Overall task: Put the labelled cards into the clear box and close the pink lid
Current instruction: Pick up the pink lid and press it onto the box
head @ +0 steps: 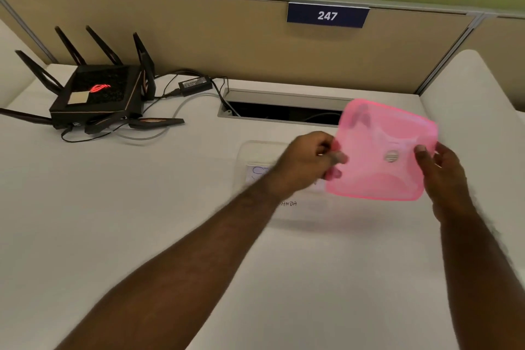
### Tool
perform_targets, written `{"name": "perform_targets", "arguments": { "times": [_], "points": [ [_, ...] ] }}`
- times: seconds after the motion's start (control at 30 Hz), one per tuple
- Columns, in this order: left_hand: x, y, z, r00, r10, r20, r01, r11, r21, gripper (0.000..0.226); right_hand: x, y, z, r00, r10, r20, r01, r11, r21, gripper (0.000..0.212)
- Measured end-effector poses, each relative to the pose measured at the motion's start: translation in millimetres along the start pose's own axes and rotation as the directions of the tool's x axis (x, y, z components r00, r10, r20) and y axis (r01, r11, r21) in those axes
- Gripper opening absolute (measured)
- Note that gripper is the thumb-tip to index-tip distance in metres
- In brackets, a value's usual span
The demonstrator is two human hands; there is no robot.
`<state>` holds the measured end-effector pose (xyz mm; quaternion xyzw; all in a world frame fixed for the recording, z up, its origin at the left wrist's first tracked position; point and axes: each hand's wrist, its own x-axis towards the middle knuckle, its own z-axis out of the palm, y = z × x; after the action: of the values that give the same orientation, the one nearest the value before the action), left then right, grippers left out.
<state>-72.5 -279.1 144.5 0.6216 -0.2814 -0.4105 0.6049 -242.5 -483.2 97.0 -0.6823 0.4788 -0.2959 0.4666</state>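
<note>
Both forearms are reaching out over the white desk [142, 207], and I am holding the pink lid [380, 150] in the air between them: my left hand [306, 162] is pinching its left edge, my right hand [443, 176] is clasping the right edge. Below and just left of the lid, the clear box [255, 156] is sitting on the desk, blurred, with cards [257, 173] seemingly inside it already. I am judging the loading done; seating and pressing the lid is remaining.
</note>
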Motion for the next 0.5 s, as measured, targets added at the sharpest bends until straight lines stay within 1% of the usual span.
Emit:
{"name": "perform_targets", "arguments": {
  "times": [0.07, 0.1, 0.17, 0.23, 0.3, 0.33, 0.4, 0.5],
  "points": [
    [-10.4, -5.5, -35.4, 0.999, -0.052, -0.013, 0.051, 0.997, -0.059, 0.011, -3.3, -4.2, 16.9, 1.0, -0.023, 0.019, 0.025, 0.997, -0.078, 0.051],
    [-15.9, -10.8, -53.1, 0.996, -0.081, -0.038, 0.078, 0.994, -0.08, 0.011, -5.2, -5.0, 27.1, 0.999, -0.021, 0.034, 0.024, 0.996, -0.088, 0.051],
    [-25.6, -25.7, -85.7, 0.978, -0.146, -0.146, 0.133, 0.987, -0.095, 0.01, -11.7, -5.9, 51.0, 0.996, -0.004, 0.089, 0.012, 0.995, -0.095, 0.049],
    [-33.5, -43.2, -110.6, 0.937, -0.189, -0.295, 0.189, 0.982, -0.026, 0.011, -19.7, -5.3, 75.8, 0.989, 0.032, 0.145, -0.012, 0.991, -0.137, 0.046],
    [-36.6, -62.0, -126.1, 0.886, -0.189, -0.424, 0.257, 0.96, 0.108, 0.016, -25.7, -2.3, 96.9, 0.981, 0.065, 0.182, -0.024, 0.976, -0.218, 0.045],
    [-36.6, -70.4, -130.8, 0.864, -0.185, -0.468, 0.291, 0.943, 0.164, 0.015, -28.1, -0.8, 105.4, 0.979, 0.082, 0.189, -0.03, 0.965, -0.26, 0.047],
    [-36.2, -81.3, -135.2, 0.836, -0.177, -0.519, 0.343, 0.908, 0.242, 0.015, -32.2, 1.2, 118.5, 0.977, 0.114, 0.181, -0.053, 0.949, -0.311, 0.053],
    [-34.2, -88.6, -136.5, 0.822, -0.174, -0.543, 0.373, 0.884, 0.281, 0.022, -36.0, 1.9, 129.8, 0.976, 0.143, 0.164, -0.076, 0.931, -0.358, 0.058]
  ]
}}
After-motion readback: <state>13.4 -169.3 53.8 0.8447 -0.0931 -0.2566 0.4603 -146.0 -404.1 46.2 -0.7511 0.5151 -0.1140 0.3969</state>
